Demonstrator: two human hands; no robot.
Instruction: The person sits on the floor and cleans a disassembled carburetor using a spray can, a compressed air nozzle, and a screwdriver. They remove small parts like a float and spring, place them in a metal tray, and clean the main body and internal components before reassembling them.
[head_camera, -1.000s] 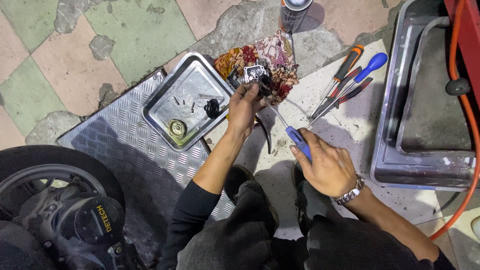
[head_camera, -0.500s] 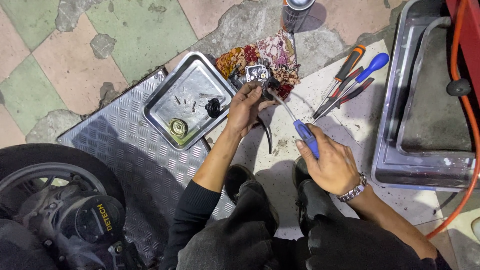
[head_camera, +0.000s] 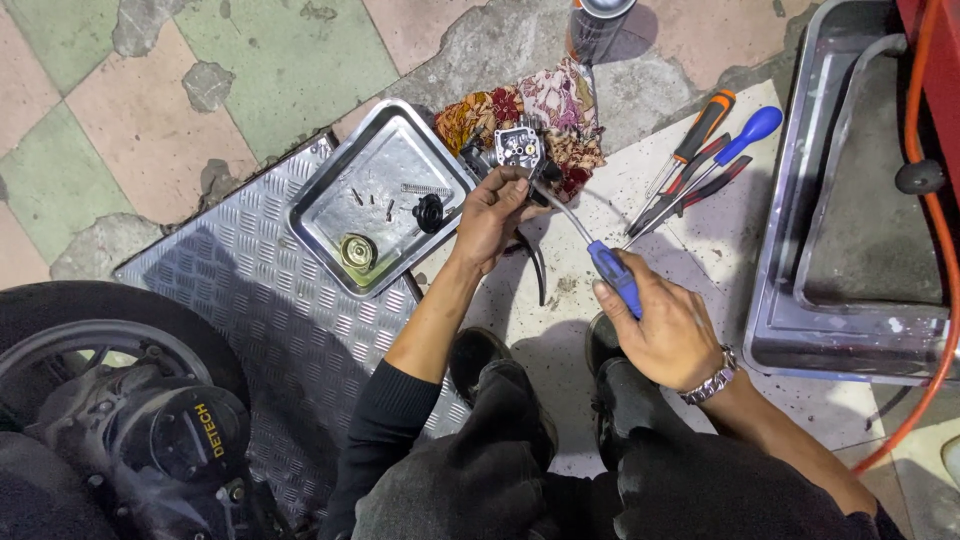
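- While gripped in right hand: one blue-handled screwdriver, long axis diagonal, tip up-left into carburetor.
- One carburetor, on patterned cloth, clasped by left hand.
- One steel tray; three spare tools right.
- Since half a second earlier: screwdriver and grips unchanged.

Bare white board between steel tray and screwdrivers.
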